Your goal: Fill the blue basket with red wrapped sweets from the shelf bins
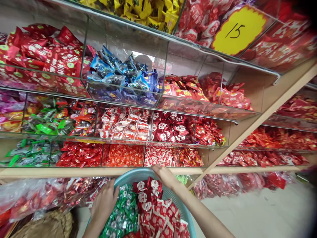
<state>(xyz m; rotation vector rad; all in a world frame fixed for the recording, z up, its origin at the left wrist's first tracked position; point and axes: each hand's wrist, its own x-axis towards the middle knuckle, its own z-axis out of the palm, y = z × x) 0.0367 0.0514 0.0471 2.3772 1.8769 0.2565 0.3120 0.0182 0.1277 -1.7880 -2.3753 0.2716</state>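
A teal plastic basket (184,203) is held in front of me, low in view. My left hand (105,198) is closed over its left rim. Across from it, my right hand (163,176) grips the far right part of the rim, beside the shelf edge. Inside the basket, green wrapped candies (125,211) lie on the left. Dark red packets with white print (146,195) rest toward the far side, and red and white candies (160,218) fill the right. The basket's near end is cut off by the frame.
A wooden shelf (71,172) with clear dividers holds several candy compartments, including blue packets (123,72) and white-and-red candies (125,125). A yellow price tag (239,29) reads 15. Bagged candy (32,198) and a woven basket (47,226) sit below left; tiled floor (267,215) shows right.
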